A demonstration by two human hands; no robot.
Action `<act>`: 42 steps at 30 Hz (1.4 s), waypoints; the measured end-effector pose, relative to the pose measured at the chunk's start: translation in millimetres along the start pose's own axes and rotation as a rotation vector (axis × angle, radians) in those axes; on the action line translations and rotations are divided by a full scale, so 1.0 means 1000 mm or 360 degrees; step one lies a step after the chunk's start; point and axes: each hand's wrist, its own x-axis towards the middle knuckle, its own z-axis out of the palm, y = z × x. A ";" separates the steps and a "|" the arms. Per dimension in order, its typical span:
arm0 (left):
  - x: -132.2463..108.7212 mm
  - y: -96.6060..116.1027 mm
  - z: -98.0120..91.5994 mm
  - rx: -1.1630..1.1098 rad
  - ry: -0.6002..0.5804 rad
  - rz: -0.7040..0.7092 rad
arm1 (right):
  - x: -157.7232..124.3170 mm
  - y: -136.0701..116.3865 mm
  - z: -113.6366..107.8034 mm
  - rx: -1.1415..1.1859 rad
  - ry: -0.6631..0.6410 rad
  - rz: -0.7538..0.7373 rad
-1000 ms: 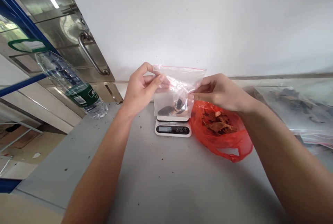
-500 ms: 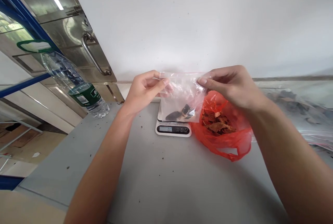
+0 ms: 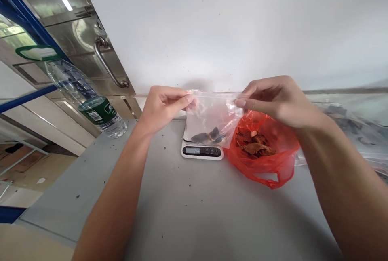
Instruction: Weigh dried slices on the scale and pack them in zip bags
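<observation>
A clear zip bag [image 3: 212,115] hangs between my hands, with a few dark dried pieces [image 3: 209,135] at its bottom. My left hand [image 3: 165,107] pinches its upper left corner between thumb and fingers. Its upper right corner is pinched by my right hand [image 3: 269,97]. Behind and below the bag is a small white digital scale [image 3: 202,157], whose display seems to read 0.0. Much of the scale's platform is hidden by the bag. Right of the scale sits an open red plastic bag [image 3: 260,170] holding brown dried pieces [image 3: 256,144].
A large water bottle [image 3: 97,107] with a green handle stands at the table's left side. Clear bags of dark pieces [image 3: 351,119] lie at the right, partly behind my right forearm. Small crumbs dot the grey table [image 3: 182,228]. A white wall [image 3: 212,30] rises behind.
Both hands have shifted slightly, the right one a little to the right. The zip bag's top edge is a bit lower and now sags, and the dark pieces inside have settled differently.
</observation>
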 end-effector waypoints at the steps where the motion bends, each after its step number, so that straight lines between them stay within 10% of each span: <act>1: 0.000 0.000 0.000 0.0014 -0.0013 0.0019 | 0.000 -0.001 0.000 0.0011 -0.0041 -0.0001; 17: -0.002 0.001 0.020 0.0195 -0.0217 0.0209 | -0.002 -0.006 -0.001 0.0003 -0.0425 -0.0060; 42: 0.002 -0.008 0.025 -0.0157 -0.0121 0.0069 | -0.001 -0.006 0.011 -0.0180 -0.0332 -0.0124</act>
